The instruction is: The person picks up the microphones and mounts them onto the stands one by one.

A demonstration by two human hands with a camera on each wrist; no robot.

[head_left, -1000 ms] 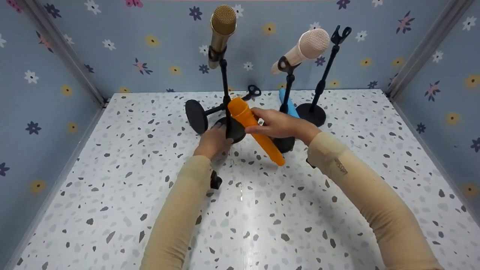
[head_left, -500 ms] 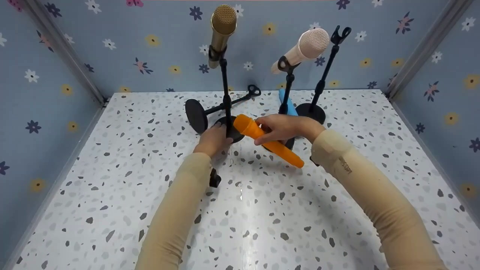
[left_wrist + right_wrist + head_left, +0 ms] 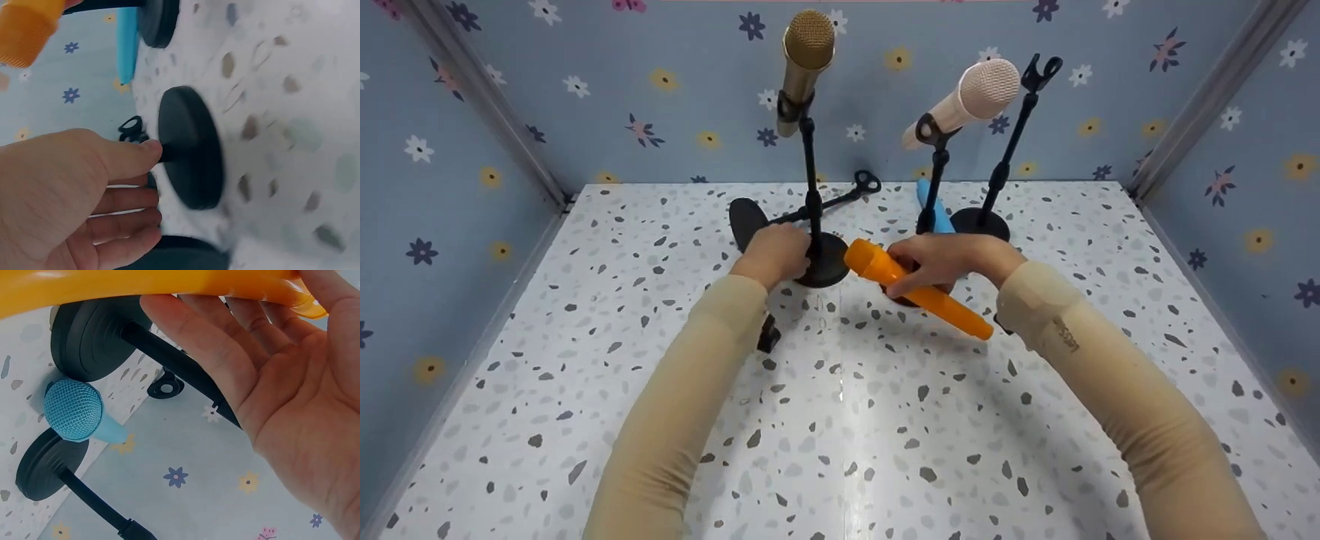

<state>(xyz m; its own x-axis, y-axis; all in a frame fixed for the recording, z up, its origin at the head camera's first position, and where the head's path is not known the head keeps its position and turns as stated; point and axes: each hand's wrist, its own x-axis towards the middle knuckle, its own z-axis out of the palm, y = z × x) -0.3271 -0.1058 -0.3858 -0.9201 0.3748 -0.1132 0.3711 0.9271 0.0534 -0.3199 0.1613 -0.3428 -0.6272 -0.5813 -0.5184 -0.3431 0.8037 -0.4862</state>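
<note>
My right hand [image 3: 941, 259] holds an orange microphone [image 3: 937, 300] slantwise above the speckled tabletop, thumb and fingers on its body. In the right wrist view its glossy orange body [image 3: 169, 284] crosses the top. My left hand [image 3: 776, 251] is beside the pole of the upright stand [image 3: 814, 206] that bears a gold microphone [image 3: 802, 67]. The left wrist view shows the thumb tip in front of this pole, near its round base [image 3: 188, 149]; the other fingers are loosely bent, with nothing plainly held. Behind this hand lies a toppled black stand [image 3: 748, 217], partly hidden.
Right of the gold one, a pale pink microphone [image 3: 982, 90] sits in another stand's clip. A black stand [image 3: 1001, 172] with a bare clip stands at the back right. A light blue microphone [image 3: 73, 410] lies between these stands. Flowered panels [image 3: 660, 97] enclose the tabletop.
The orange microphone, in my right hand, has moved right and down and tipped flatter. My left hand has come off the gold microphone's stand base, up and left towards the toppled stand.
</note>
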